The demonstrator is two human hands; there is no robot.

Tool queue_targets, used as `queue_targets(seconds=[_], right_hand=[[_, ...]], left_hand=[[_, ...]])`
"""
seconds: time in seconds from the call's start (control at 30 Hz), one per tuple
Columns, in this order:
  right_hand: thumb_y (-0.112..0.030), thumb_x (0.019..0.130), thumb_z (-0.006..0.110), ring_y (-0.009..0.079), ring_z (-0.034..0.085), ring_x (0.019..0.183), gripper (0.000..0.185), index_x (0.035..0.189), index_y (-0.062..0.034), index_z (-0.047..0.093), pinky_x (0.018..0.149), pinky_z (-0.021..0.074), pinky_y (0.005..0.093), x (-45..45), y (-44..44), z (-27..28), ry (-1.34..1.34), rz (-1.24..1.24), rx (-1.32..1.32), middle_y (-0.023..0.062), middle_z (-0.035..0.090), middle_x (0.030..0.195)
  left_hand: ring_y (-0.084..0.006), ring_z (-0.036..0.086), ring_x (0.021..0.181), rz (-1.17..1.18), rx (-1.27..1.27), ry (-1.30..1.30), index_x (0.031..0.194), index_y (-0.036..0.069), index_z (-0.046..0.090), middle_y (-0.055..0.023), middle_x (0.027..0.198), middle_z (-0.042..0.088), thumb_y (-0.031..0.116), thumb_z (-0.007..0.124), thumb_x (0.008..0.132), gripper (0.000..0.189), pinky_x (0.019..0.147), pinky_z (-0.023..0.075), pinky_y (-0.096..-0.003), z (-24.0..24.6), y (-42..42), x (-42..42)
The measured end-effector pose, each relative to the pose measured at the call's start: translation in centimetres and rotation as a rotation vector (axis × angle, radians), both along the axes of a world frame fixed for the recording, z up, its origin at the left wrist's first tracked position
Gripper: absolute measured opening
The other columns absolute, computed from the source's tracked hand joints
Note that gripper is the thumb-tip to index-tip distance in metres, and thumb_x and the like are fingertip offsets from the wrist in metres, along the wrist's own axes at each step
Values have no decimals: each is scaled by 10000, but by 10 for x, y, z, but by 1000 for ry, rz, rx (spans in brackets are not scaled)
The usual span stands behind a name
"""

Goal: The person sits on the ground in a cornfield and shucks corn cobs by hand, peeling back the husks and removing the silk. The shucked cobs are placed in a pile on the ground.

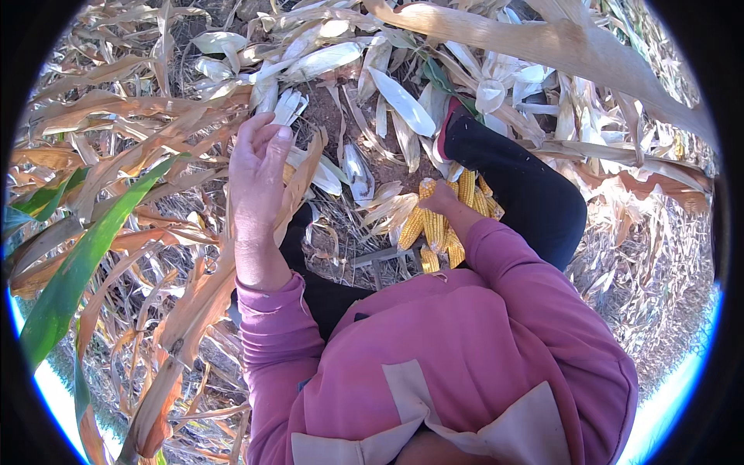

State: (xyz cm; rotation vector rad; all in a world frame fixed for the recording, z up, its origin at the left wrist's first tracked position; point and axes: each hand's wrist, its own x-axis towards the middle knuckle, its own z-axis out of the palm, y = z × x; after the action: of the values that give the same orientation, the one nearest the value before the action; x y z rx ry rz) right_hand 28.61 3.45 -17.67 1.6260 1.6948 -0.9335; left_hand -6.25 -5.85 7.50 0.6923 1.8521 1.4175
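My left hand (258,168) is raised at the left, its fingers loosely bent and nothing visible in them. Beside it rises a dry brown corn leaf (303,180), and a bit of yellow shows just behind the hand. My right hand (442,198) is down at a heap of husked yellow corn cobs (433,229), its fingers around the end of one cob (427,187). Part of that cob is hidden by the hand. The heap lies between my legs, against the inside of my right leg (517,174).
Pale stripped husks (401,102) litter the soil ahead. Dry corn stalks and leaves (192,314) crowd the left, with a long green leaf (87,261) among them. A broad dry leaf (523,43) arches across the upper right. A thin grey bar (381,256) lies near the cobs.
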Motion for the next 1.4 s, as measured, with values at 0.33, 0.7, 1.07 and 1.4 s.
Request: queue_targets(seconds=[0.33,0.7,1.07,1.4], right_hand=[[-522,813,619,275,649,537,580,902,52,619,473,529,415,36,31,18,-212,-216,-224,202,649,774],[-392,904,547,237,675,693,424,903,28,601,588,539,339,-82,18,70,298,28,-647,133,652,780],[-314,866,611,289,635,792,335,981,1,611,726,483,362,-94,12,59,501,129,-431,164,649,846],[-292,906,582,126,586,849,406,1179,0,510,731,476,285,-152,43,101,856,-337,-298,66,626,966]], left_hand=[[-285,640,925,24,-674,87,1047,-25,595,-194,950,654,393,579,814,479,815,469,-389,-180,16,-11],[-291,625,954,575,-959,-184,1137,0,583,-180,1026,644,407,604,796,532,849,470,-387,-333,-83,-112],[-260,606,960,503,-953,-117,1197,40,559,-135,1070,619,373,630,796,526,846,476,-376,-360,-93,-136],[-233,589,976,293,-298,-373,1258,72,522,-91,1109,598,334,666,794,552,854,481,-371,-249,10,-63]])
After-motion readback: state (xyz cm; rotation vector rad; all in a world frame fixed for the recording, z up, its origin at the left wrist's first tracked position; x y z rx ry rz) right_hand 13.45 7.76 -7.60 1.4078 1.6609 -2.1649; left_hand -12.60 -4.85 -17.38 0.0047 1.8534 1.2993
